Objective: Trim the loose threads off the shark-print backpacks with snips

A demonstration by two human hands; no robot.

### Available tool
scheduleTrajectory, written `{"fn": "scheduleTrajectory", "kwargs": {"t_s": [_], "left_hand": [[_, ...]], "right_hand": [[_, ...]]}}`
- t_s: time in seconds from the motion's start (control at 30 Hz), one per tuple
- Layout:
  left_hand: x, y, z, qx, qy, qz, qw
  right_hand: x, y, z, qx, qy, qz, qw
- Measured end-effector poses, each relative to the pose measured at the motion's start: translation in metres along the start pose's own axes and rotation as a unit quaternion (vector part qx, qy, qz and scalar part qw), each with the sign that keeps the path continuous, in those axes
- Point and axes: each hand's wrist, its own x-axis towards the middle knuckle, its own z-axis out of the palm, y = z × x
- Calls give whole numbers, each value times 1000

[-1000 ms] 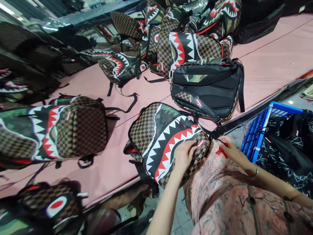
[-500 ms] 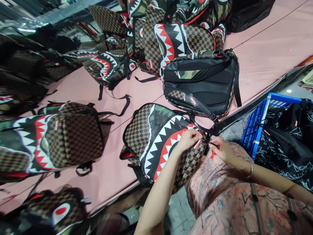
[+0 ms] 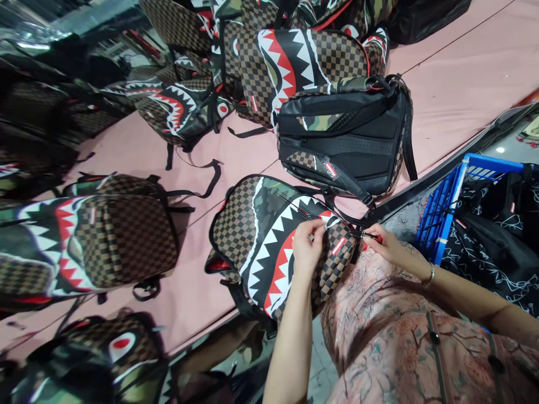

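A checkered backpack with a shark-mouth print lies at the table's front edge, its near end against the patterned apron. Over its front my left hand is closed, thumb and finger pinched together; whatever they hold is too small to see. Just beyond the bag's near corner, my right hand grips small thread snips with red on the handle. Their dark tips point left toward the bag's edge. A red-and-white label sits on the checkered panel between the hands.
Another backpack lies straps-up behind. More shark-print backpacks lie at left and in a heap at the back. A blue crate with black printed bags stands at right. The pink table runs diagonally; a person's arm shows below its edge.
My left hand has drawn away leftward from the bag's near corner, uncovering the label. My right hand has moved slightly right and up with the snips. The view shifted slightly.
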Motion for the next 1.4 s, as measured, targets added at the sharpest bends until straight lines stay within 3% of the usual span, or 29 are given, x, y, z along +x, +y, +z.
{"fn": "scheduleTrajectory", "kwargs": {"t_s": [0.1,0.2,0.37,0.53,0.67,0.8,0.97,1.1,1.23,1.4], "left_hand": [[-28,1,2,25,28,54,998],[-48,7,12,49,23,80,995],[-50,20,31,116,29,120,986],[-48,21,37,2,121,3,993],[-50,18,35,-55,141,-82,985],[-50,18,33,-81,147,-98,981],[-60,14,28,-111,183,-111,971],[-72,9,19,-30,213,-117,970],[-78,9,12,44,167,-132,976],[-75,11,15,77,116,-150,979]], "right_hand": [[3,17,-11,-12,-20,-87,996],[15,26,-16,-34,-50,-118,991],[39,25,-18,-84,-93,-168,978],[54,19,-15,-118,-116,-253,953],[63,19,-12,-133,-136,-299,935],[66,23,-11,-139,-135,-314,929],[67,25,-18,-110,-124,-282,945],[70,22,-22,-105,-154,-288,939],[75,16,-20,-127,-177,-310,925],[77,10,-15,-149,-194,-324,914]]}}
